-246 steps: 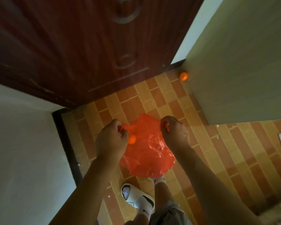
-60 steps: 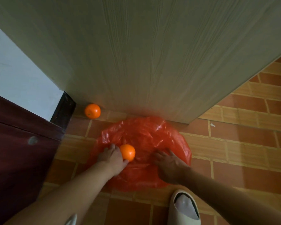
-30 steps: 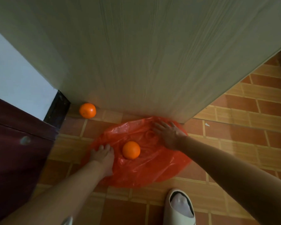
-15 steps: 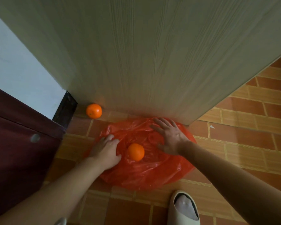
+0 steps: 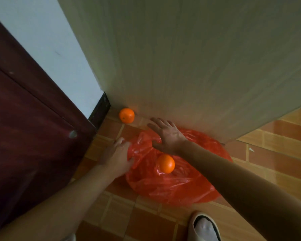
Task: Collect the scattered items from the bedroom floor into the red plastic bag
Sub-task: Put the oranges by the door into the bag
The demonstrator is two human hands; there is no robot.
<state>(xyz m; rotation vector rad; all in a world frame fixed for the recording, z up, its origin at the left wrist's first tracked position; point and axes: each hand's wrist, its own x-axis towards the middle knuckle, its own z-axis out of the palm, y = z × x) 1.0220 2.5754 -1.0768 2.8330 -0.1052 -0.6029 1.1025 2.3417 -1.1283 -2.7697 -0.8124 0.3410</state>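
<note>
The right hand [image 5: 167, 134] has left the bag since half a second ago and now reaches past its far edge toward the corner, while the left hand [image 5: 117, 156] has slid to the bag's left rim.

At the far left stands a dark red door [image 5: 24, 127], with a strip of pale wall [image 5: 47, 44] beside it and a black skirting piece [image 5: 100, 110] at the wall's foot. Just to the right of that skirting, an orange [image 5: 126, 115] lies on the tiled floor [image 5: 276, 153], tucked against the base of a light wooden panel [image 5: 198, 58].

The left hand is blurred; its fingers lie along the left edge of the red plastic bag [image 5: 177, 181], touching the film, and I cannot tell whether they pinch it or only press on it. The right hand hovers with fingers spread and straight, holding nothing; its fingertips [image 5: 150, 125] point at the loose orange, near it but apart, with bare tile between them.

The bag lies flat and crumpled on the floor below the panel. A second orange [image 5: 165, 163] sits on the bag, just under the right wrist and to the right of the left hand, touched by neither.

At the bottom right, a pale slipper [image 5: 192, 228] with a white sock in it rests on the tiles.
</note>
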